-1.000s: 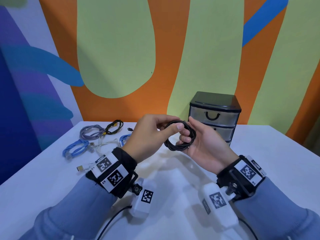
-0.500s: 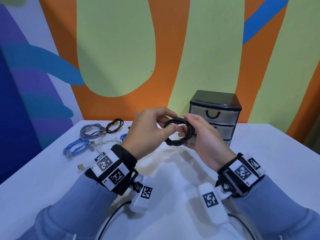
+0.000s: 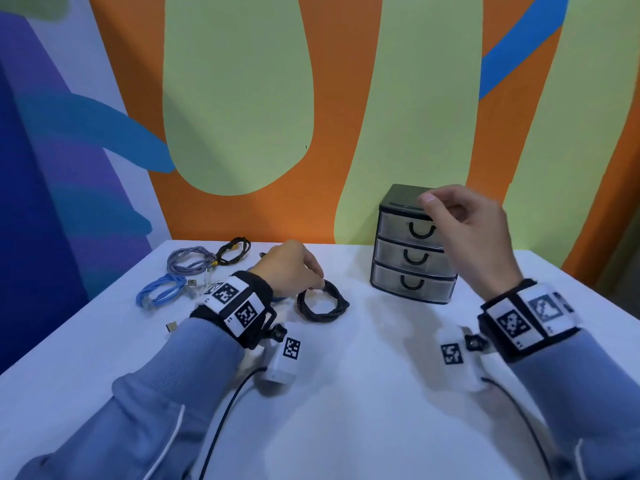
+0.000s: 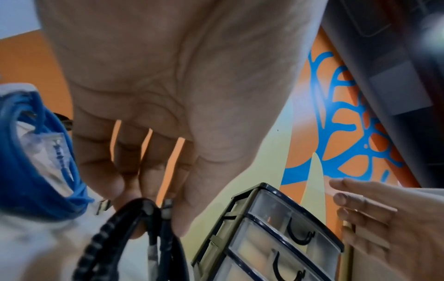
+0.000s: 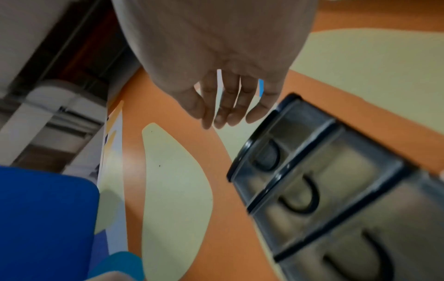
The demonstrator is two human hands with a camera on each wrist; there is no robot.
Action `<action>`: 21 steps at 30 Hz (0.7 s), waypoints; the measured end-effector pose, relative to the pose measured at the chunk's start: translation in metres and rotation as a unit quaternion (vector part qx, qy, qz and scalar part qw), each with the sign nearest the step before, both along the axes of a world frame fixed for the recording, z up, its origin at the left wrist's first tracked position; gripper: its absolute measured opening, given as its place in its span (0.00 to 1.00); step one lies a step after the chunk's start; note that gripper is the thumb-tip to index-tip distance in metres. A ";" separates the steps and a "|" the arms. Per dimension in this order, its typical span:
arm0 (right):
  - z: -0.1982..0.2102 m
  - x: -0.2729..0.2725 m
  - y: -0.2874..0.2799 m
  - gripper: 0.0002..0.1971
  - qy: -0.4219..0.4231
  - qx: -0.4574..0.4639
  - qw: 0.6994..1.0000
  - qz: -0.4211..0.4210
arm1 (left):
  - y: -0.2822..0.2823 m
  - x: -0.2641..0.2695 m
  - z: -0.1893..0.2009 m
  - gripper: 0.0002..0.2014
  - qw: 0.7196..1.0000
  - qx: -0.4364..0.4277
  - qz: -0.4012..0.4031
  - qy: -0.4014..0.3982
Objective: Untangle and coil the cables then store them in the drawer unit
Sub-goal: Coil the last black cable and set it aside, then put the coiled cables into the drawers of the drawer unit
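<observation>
A coiled black cable (image 3: 322,303) lies on the white table (image 3: 346,393), and my left hand (image 3: 294,268) pinches its far edge with fingers and thumb. The left wrist view shows my fingertips (image 4: 177,224) holding the black cable (image 4: 134,237) at its plugs. My right hand (image 3: 464,230) hovers with loosely bent fingers in front of the top drawer of the black three-drawer unit (image 3: 412,268), holding nothing. In the right wrist view my fingers (image 5: 223,106) hang relaxed near the unit (image 5: 324,180), whose drawers are all closed.
Other cables lie at the table's far left: a blue one (image 3: 161,294), a grey one (image 3: 188,259), a black-and-yellow one (image 3: 233,251) and white ones partly hidden behind my left wrist. A loose USB plug (image 3: 171,327) lies nearer. The painted wall stands right behind the table.
Both hands held the black coil in the air. Now the left hand has lowered it to the table and the right hand has let go and moved to the drawer unit.
</observation>
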State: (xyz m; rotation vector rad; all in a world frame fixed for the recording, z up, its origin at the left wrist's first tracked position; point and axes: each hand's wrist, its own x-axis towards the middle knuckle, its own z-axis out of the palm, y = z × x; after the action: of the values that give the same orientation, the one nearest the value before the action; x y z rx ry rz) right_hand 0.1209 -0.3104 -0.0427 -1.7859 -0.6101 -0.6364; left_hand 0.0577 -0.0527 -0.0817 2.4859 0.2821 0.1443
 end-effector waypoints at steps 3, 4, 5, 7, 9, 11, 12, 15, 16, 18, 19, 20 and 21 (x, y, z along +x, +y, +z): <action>0.018 0.014 -0.023 0.08 -0.002 -0.132 0.990 -0.048 | -0.003 -0.003 0.003 0.07 0.999 0.030 0.018 -0.021; 0.022 0.021 -0.030 0.10 0.004 -0.185 0.981 -0.060 | -0.005 -0.004 0.005 0.09 0.998 0.041 0.021 -0.039; 0.026 0.027 -0.036 0.12 0.014 -0.237 0.969 -0.068 | -0.007 -0.006 0.007 0.10 0.997 0.052 0.023 -0.059; 0.028 0.036 -0.043 0.13 0.040 -0.299 0.952 -0.060 | -0.012 -0.010 0.012 0.11 0.993 0.070 0.017 -0.089; 0.025 0.040 -0.044 0.13 0.041 -0.308 0.949 -0.048 | -0.019 -0.013 0.015 0.11 0.991 0.073 -0.002 -0.108; 0.021 0.040 -0.040 0.14 0.016 -0.314 0.948 -0.051 | -0.031 -0.015 0.017 0.14 0.990 0.079 -0.027 -0.117; 0.020 0.040 -0.037 0.15 0.009 -0.319 0.946 -0.050 | -0.038 -0.015 0.018 0.17 0.988 0.087 -0.045 -0.119; 0.020 0.038 -0.026 0.17 0.016 -0.336 0.941 -0.044 | -0.065 -0.011 0.017 0.25 0.979 0.134 -0.108 -0.112; 0.020 0.039 -0.023 0.17 0.022 -0.342 0.939 -0.042 | -0.073 -0.008 0.016 0.27 0.974 0.158 -0.124 -0.109; 0.021 0.041 -0.018 0.17 0.034 -0.348 0.936 -0.035 | -0.088 -0.001 0.015 0.34 0.965 0.204 -0.134 -0.099; 0.021 0.044 -0.017 0.16 0.038 -0.349 0.936 -0.034 | -0.094 0.003 0.016 0.37 0.962 0.223 -0.132 -0.089; 0.021 0.045 -0.016 0.16 0.041 -0.350 0.935 -0.035 | -0.100 0.007 0.018 0.40 0.960 0.239 -0.128 -0.077; 0.022 0.047 -0.015 0.16 0.044 -0.351 0.935 -0.036 | -0.105 0.010 0.020 0.41 0.958 0.252 -0.123 -0.065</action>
State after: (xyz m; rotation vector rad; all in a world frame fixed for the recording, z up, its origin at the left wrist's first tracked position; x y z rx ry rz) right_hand 0.1681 -0.3257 -0.0207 -2.4969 -0.7720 -0.4010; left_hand 0.0682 -0.1575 -0.0614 2.9706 -0.1432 0.3061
